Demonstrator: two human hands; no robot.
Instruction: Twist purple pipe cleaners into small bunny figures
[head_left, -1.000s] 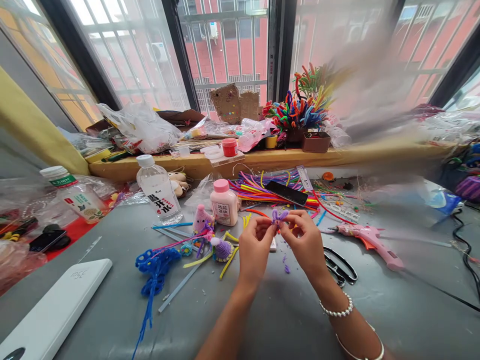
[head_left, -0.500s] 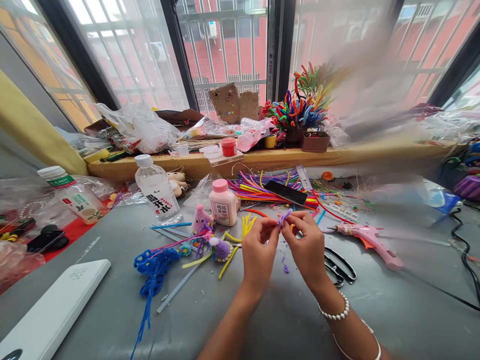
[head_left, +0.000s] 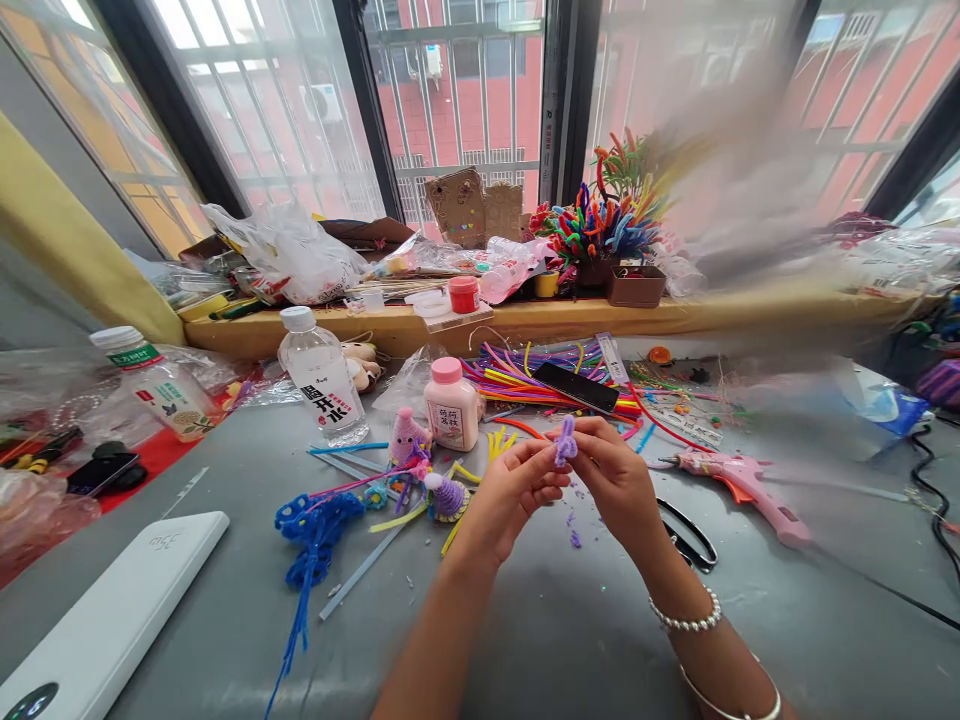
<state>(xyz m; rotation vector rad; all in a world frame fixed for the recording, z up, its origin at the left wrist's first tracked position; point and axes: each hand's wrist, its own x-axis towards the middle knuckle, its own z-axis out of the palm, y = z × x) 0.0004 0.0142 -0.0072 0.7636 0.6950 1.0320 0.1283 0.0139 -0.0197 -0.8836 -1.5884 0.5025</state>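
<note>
A small purple pipe-cleaner shape with loops at its top is pinched between both hands, above the grey table. My left hand grips it from the left with thumb and forefinger. From the right, my right hand closes its fingertips on the same piece. Purple fluff scraps lie on the table below. Black-handled scissors rest by my right wrist, partly hidden. Left of my hands sit a pink pipe-cleaner figure and a purple cone-shaped piece with yellow strips around it.
A pink glue gun lies to the right. Behind are a phone on a bundle of coloured pipe cleaners, a pink-capped bottle and a water bottle. Blue knotted yarn and a white power bank lie left.
My hands have turned the purple piece upright, so its loops now show above the fingers. The left hand has tilted and its lower fingers have come into view. The view has shifted slightly.
</note>
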